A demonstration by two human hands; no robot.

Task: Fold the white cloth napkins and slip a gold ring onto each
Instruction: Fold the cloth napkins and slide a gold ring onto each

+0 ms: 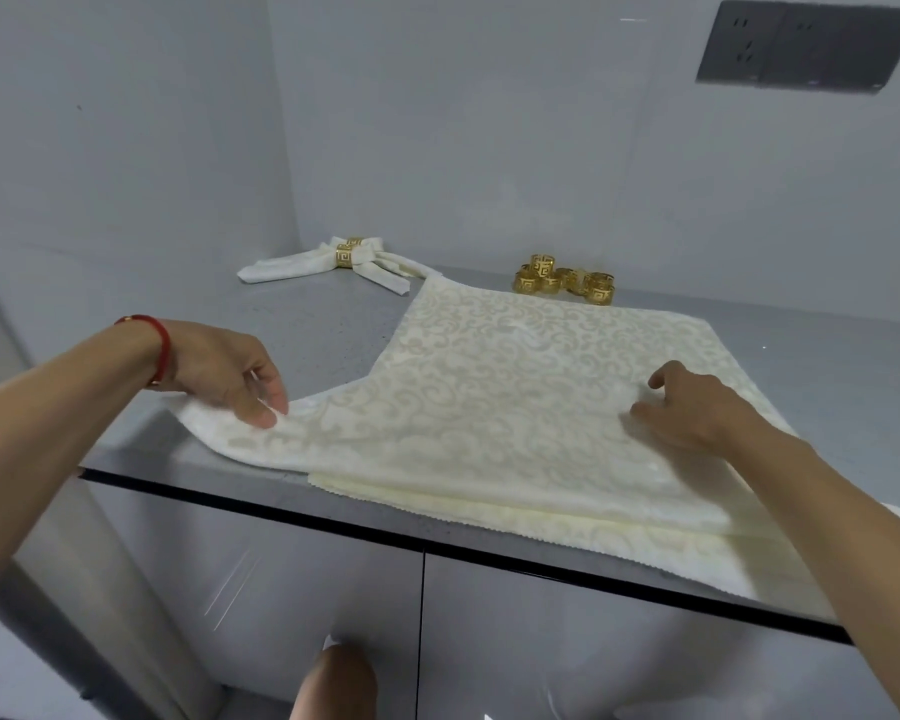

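Observation:
A stack of white patterned cloth napkins (515,387) lies flat on the grey counter (323,335). My left hand (230,376) pinches the near-left corner of the top napkin and pulls it out to the left, off the stack. On the right side of that napkin my right hand (697,407) rests with its fingers curled down onto the cloth. Several loose gold rings (565,280) sit in a cluster behind the stack. A finished napkin (328,265), folded with a gold ring (345,254) around its middle, lies at the back left.
The counter's dark front edge (437,543) runs just below the stack, with cabinet doors under it. Grey walls close the back and left. A dark socket panel (806,46) is on the wall at upper right.

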